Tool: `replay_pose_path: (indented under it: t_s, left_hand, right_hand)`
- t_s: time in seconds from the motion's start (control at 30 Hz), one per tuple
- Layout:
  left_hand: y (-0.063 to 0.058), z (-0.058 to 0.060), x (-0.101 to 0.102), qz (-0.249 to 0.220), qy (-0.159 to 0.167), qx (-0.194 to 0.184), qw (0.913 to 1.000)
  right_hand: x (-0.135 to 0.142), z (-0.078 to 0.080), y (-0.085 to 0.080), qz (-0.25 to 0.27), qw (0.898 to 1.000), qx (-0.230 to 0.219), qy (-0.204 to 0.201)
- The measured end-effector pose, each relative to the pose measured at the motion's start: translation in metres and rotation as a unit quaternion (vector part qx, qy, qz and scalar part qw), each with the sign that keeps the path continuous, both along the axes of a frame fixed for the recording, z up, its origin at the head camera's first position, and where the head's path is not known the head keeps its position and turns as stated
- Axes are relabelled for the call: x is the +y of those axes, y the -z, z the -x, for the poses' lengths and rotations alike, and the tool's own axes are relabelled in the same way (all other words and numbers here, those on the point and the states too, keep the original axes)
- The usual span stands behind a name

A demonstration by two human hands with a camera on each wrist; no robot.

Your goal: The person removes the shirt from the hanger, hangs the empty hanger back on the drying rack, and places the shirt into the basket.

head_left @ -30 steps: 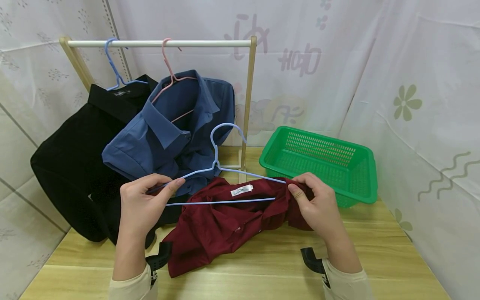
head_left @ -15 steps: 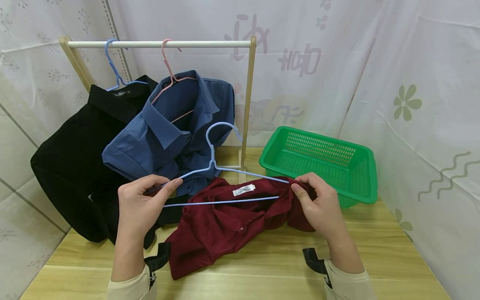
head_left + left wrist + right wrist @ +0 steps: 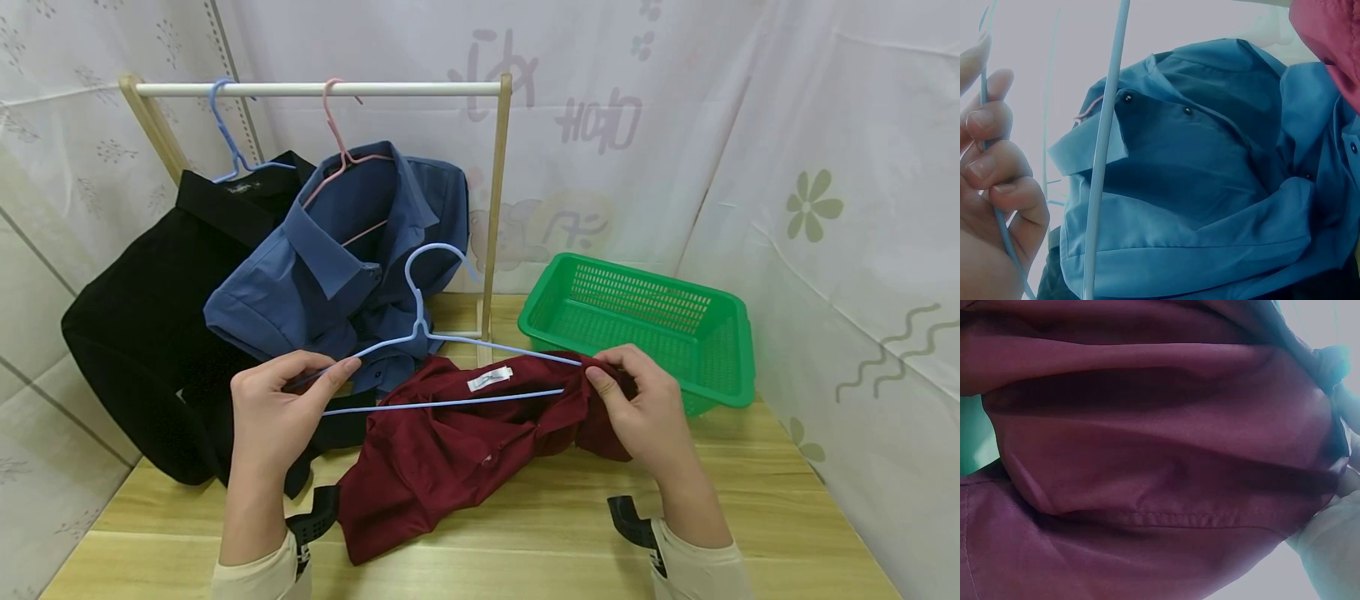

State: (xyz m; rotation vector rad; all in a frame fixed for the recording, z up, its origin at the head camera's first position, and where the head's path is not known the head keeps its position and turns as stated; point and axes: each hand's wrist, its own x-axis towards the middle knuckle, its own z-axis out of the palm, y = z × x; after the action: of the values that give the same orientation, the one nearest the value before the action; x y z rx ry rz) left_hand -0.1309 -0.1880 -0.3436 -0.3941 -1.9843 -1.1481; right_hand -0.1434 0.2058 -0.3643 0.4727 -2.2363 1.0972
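In the head view a light blue clothes hanger (image 3: 420, 327) is held up in front, hook on top. My left hand (image 3: 277, 412) pinches its left arm between thumb and fingers; in the left wrist view the fingers (image 3: 997, 162) curl round the thin bar. My right hand (image 3: 645, 408) pinches the dark red shirt (image 3: 450, 458) by the collar or shoulder. The hanger's right end sits inside the red cloth there, its tip hidden. A white label (image 3: 490, 380) shows inside the neck. The shirt's lower part hangs toward the table, and red cloth (image 3: 1166, 437) fills the right wrist view.
Behind stands a rack with a white rail (image 3: 420, 88). From it hang a black shirt (image 3: 165, 317) on a blue hanger and a blue shirt (image 3: 300, 275) on a pink hanger (image 3: 333, 125). A green basket (image 3: 637, 325) sits behind my right hand.
The hanger and my left hand have shifted slightly left. My right hand has edged right with the red collar, and the shirt has swung a little to the right.
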Motion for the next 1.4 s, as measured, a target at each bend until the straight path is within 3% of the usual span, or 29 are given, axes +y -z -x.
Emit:
replay_pose_path:
  t_s: [0.6, 1.03, 1.4]
  left_hand:
    - [0.002, -0.002, -0.011, -0.015, -0.022, 0.01, 0.9996]
    - [-0.008, -0.011, -0.013, -0.028, -0.09, -0.022, 0.9953]
    - [-0.012, -0.014, -0.017, -0.028, -0.111, -0.035, 0.9928]
  right_hand:
    - [0.01, 0.0, -0.001, 0.028, 0.999, -0.018, 0.043]
    - [0.011, 0.001, 0.002, 0.018, 0.998, -0.006, 0.052]
    - [0.014, 0.001, 0.005, 0.0, 0.999, -0.024, 0.044]
